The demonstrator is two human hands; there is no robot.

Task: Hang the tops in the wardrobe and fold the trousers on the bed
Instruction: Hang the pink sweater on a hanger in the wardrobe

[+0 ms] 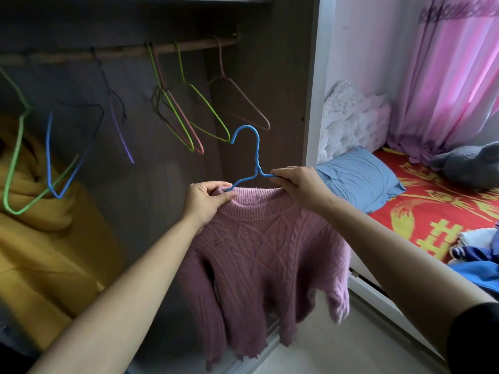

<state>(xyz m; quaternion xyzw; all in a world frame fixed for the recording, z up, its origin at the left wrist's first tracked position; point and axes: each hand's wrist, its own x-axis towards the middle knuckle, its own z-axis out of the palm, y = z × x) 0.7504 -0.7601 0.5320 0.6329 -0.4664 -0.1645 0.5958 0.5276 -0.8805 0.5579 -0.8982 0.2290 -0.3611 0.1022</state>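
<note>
A pink sweater (264,252) hangs in front of the open wardrobe (310,76), its collar on a blue hanger (255,157). The left hand (208,201) pinches the collar at the hanger's left arm, and the right hand (297,184) grips the right arm. To the right, bundled clothes (478,255) lie on the bed (432,211). Farther in, empty hangers (189,112) dangle from the rail (121,54).
</note>
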